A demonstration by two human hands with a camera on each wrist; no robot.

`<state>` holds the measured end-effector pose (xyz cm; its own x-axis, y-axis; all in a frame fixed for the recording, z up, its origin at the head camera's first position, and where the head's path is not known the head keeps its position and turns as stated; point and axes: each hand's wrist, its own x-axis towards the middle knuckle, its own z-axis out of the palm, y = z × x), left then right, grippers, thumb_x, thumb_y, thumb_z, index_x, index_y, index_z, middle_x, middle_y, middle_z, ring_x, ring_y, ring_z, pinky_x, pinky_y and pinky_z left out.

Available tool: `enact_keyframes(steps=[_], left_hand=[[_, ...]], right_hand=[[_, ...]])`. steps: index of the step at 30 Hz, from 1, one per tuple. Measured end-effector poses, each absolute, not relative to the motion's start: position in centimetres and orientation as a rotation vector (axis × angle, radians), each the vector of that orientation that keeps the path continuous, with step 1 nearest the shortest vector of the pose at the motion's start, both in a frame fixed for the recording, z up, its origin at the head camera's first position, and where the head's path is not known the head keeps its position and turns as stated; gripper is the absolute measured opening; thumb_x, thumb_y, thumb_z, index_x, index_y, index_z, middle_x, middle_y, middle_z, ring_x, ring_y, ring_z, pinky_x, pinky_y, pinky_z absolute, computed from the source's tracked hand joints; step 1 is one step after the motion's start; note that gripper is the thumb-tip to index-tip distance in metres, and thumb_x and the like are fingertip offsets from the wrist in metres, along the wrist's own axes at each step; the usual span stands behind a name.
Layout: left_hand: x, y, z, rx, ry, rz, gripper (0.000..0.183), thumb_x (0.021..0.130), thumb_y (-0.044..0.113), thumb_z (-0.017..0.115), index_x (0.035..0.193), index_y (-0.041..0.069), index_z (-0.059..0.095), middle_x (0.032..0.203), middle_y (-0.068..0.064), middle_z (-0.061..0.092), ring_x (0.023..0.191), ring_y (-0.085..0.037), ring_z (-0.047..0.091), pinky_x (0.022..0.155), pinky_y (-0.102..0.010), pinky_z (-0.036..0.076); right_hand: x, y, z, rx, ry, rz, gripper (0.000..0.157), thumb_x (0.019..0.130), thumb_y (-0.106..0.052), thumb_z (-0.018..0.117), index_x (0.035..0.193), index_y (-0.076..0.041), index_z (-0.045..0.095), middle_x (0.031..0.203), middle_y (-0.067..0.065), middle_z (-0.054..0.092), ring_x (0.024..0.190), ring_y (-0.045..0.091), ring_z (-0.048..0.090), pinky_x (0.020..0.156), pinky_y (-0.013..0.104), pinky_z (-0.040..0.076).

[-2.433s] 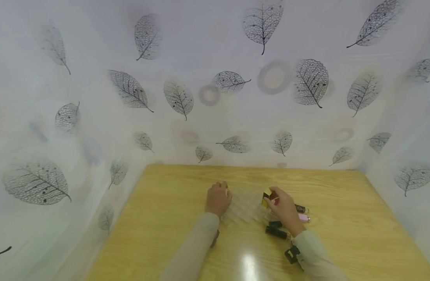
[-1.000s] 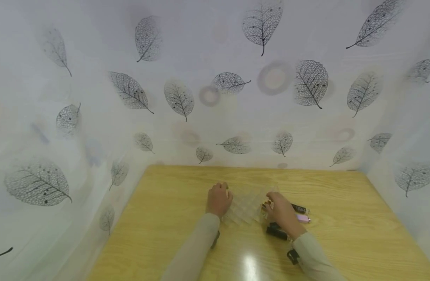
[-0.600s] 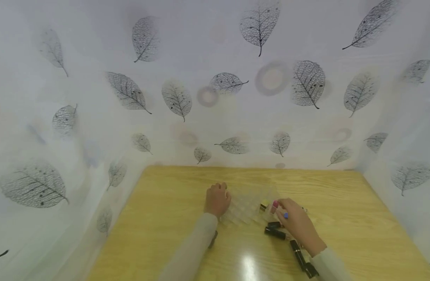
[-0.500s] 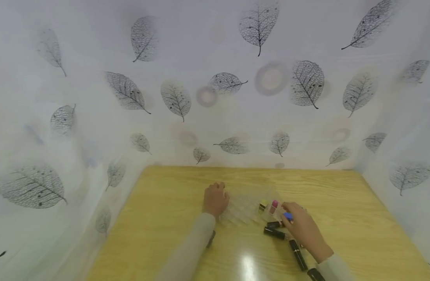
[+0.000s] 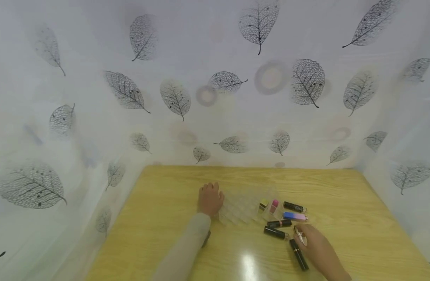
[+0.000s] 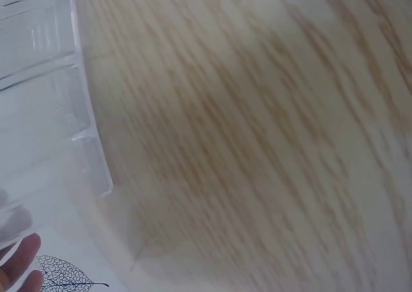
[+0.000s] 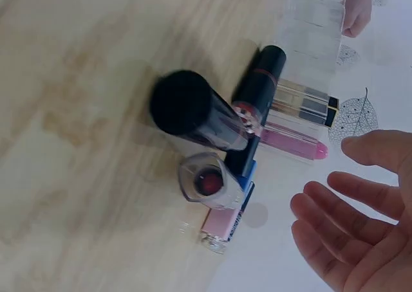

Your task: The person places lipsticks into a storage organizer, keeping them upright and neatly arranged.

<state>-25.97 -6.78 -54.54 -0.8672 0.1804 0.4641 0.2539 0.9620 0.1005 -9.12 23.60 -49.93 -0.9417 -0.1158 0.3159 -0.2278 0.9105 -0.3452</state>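
- At the near right of the group, a clear, glossy lipstick tube with a dark red core (image 7: 212,181) lies on the counter just under the right hand's fingertips, ahead and left of the palm.
- Its long axis appears to slant from the far left back toward the right wrist; the right hand (image 5: 320,251) is much the nearer, with the left well apart beyond the tray.
- Thumb and fingers of the right hand are parted, nothing visible in the grasp from the wrist; whether a tip touches the tube cannot be told.
- Across the scene, the left hand (image 5: 210,200) lies with fingers loosely spread at the left edge of a transparent, hard-plastic tray with diamond-patterned compartments (image 5: 240,205); firm contact cannot be confirmed.
- Toward the tray's right end sit a short lipstick with a yellow top and dark band (image 5: 263,205) and a clear-cased lipstick with a rounded pink tip (image 5: 273,206).
- Beside them lie a glossy black cylinder with a clear end (image 5: 294,207), a smooth blue-to-pink tube (image 5: 295,216), two more black cylinders close together (image 5: 279,223) and a slim black tube with a gold band (image 5: 299,255).
- Underneath, the counter (image 5: 165,218) shows streaked yellow wood grain; behind hangs a pale sheet printed with skeletal leaves (image 5: 207,47).
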Motion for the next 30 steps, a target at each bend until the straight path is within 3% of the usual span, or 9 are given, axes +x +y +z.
enact_keyframes(steps=[3, 8, 13, 21, 30], left_hand=[[-25.8, -6.8, -54.4, -0.336, -2.634, -0.209, 0.026, 0.085, 0.027, 0.058, 0.100, 0.007, 0.064, 0.087, -0.009, 0.065, 0.080, -0.025, 0.061, 0.074, -0.040, 0.049], [-25.7, -6.9, -54.5, -0.375, -2.628, -0.194, 0.022, 0.086, 0.026, 0.056, 0.100, 0.011, 0.065, 0.086, -0.007, 0.065, 0.078, -0.023, 0.061, 0.072, -0.038, 0.050], [-25.7, -6.9, -54.4, -0.374, -2.625, -0.167, 0.023, 0.086, 0.026, 0.056, 0.103, 0.013, 0.065, 0.085, -0.007, 0.065, 0.077, -0.022, 0.061, 0.070, -0.037, 0.051], [-25.3, -6.9, -54.0, -0.379, -2.615, -0.177, 0.020, 0.086, 0.025, 0.058, 0.100, 0.013, 0.066, 0.081, -0.007, 0.062, 0.073, -0.021, 0.059, 0.065, -0.036, 0.050], [-25.5, -6.8, -54.4, -0.367, -2.613, -0.176, 0.021, 0.086, 0.026, 0.056, 0.100, 0.014, 0.066, 0.080, -0.006, 0.061, 0.072, -0.020, 0.058, 0.065, -0.035, 0.048]], right_hand=[[-8.7, 23.5, -50.2, 0.184, -2.896, 0.547, 0.023, 0.076, -0.010, 0.073, 0.095, -0.001, 0.064, 0.082, 0.006, 0.065, 0.070, 0.016, 0.062, 0.063, 0.029, 0.053], [-8.1, 23.5, -50.8, 0.161, -2.942, 0.488, 0.019, 0.075, -0.012, 0.074, 0.089, -0.002, 0.064, 0.071, 0.000, 0.058, 0.055, 0.004, 0.047, 0.050, 0.017, 0.041], [-7.7, 23.6, -51.6, 0.170, -2.963, 0.414, 0.024, 0.072, -0.013, 0.076, 0.089, -0.001, 0.064, 0.070, 0.002, 0.059, 0.055, 0.005, 0.051, 0.050, 0.016, 0.043], [-7.5, 23.5, -51.7, 0.147, -3.002, 0.373, 0.027, 0.071, -0.015, 0.077, 0.086, 0.001, 0.063, 0.072, 0.006, 0.059, 0.058, 0.011, 0.054, 0.052, 0.024, 0.047], [-7.6, 23.8, -51.8, 0.146, -2.987, 0.405, 0.027, 0.071, -0.014, 0.077, 0.089, 0.000, 0.064, 0.071, 0.004, 0.058, 0.056, 0.007, 0.051, 0.051, 0.019, 0.044]])
